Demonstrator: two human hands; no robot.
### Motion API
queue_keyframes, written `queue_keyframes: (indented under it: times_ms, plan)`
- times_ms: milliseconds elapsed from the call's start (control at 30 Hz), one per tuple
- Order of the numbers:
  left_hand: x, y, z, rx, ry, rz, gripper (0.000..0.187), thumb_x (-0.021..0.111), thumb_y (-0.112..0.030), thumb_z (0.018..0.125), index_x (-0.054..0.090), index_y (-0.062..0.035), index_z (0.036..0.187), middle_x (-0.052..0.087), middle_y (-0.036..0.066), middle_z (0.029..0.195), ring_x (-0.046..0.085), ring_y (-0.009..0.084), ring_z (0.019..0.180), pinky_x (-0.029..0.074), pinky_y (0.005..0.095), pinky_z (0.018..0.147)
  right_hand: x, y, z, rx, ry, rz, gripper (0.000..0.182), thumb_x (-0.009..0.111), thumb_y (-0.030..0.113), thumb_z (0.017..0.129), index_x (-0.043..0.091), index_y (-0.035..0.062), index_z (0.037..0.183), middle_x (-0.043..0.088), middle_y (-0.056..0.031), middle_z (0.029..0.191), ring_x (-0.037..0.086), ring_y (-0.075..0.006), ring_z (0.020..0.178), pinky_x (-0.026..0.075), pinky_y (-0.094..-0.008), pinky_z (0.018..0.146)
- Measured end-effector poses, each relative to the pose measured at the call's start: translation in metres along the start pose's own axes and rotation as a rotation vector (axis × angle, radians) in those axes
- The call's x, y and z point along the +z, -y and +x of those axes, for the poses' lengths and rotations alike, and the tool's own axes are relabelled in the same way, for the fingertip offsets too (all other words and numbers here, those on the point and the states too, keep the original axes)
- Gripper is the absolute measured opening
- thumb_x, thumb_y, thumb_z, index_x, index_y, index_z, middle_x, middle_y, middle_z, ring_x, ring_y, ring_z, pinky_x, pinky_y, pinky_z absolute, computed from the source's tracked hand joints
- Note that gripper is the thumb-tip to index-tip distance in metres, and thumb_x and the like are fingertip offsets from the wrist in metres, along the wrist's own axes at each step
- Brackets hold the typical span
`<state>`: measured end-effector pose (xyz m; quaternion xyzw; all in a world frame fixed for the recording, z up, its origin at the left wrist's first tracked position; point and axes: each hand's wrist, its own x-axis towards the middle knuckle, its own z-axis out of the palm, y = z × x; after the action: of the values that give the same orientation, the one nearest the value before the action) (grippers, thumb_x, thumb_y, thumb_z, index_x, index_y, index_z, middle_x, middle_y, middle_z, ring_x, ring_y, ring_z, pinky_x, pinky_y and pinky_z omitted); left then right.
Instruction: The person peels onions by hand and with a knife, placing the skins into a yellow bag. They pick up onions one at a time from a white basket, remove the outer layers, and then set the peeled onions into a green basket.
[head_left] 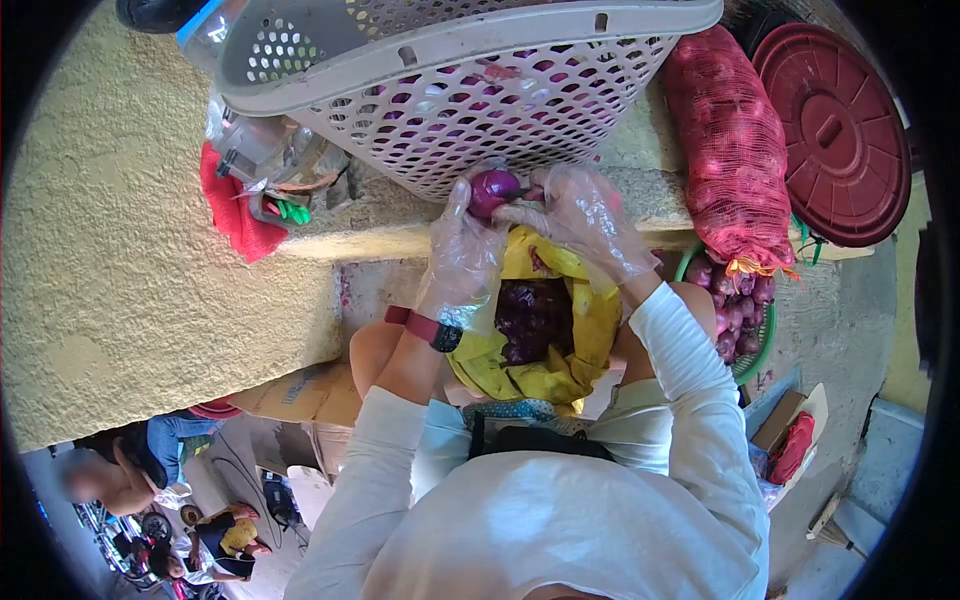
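My left hand, in a clear plastic glove, has its fingers wrapped round a peeled purple onion. Close beside it on the right, my right hand, gloved the same way, has its fingers pressed together at the onion's right side, around a small dark object too small to name. Both hands are just below the grey perforated basket, which has purple onions behind its holes. Under them, between the knees, a yellow bag stands open with dark purplish skins inside.
A red mesh sack of onions lies at the right, beside a dark red lid. Below it is a green basket with several onions. Clear plastic and red netting lie on the left ledge. Other people are at the lower left.
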<state>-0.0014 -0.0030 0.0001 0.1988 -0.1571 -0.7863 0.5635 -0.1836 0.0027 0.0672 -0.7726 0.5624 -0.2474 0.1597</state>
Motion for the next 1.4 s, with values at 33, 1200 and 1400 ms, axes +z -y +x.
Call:
queue_keyframes:
  times_ms: [33,1200,1400]
  plan:
    - [0.0,0.001,0.001,0.023,-0.025,-0.011,0.048,0.058,-0.032,0.106,0.049,0.004,0.136,0.061,0.02,0.129,0.06,0.039,0.12,0.047,0.0508,0.11,0.001,0.0,0.0,-0.017,-0.017,0.005,0.062,0.074,0.063,0.082,0.072,0.0008,0.082,0.066,-0.0205,0.073,0.067,-0.0398,0.073,0.051,-0.0483,0.069]
    - [0.001,0.002,0.001,0.05,-0.01,-0.018,0.043,0.064,-0.029,0.102,0.054,0.0014,0.13,0.062,0.016,0.123,0.06,0.0311,0.117,0.047,0.0464,0.11,0.009,-0.004,0.003,0.066,0.05,0.042,0.06,0.068,0.064,0.087,0.077,0.0051,0.085,0.069,-0.0194,0.075,0.069,-0.0387,0.075,0.053,-0.0483,0.071]
    - [-0.002,0.001,0.002,0.074,-0.013,0.027,0.039,0.064,-0.027,0.103,0.057,0.0018,0.127,0.064,0.015,0.12,0.061,0.0269,0.115,0.048,0.0438,0.107,0.008,-0.003,0.003,0.051,0.054,-0.002,0.061,0.066,0.066,0.087,0.078,0.007,0.083,0.07,-0.018,0.075,0.07,-0.0373,0.074,0.054,-0.0471,0.071]
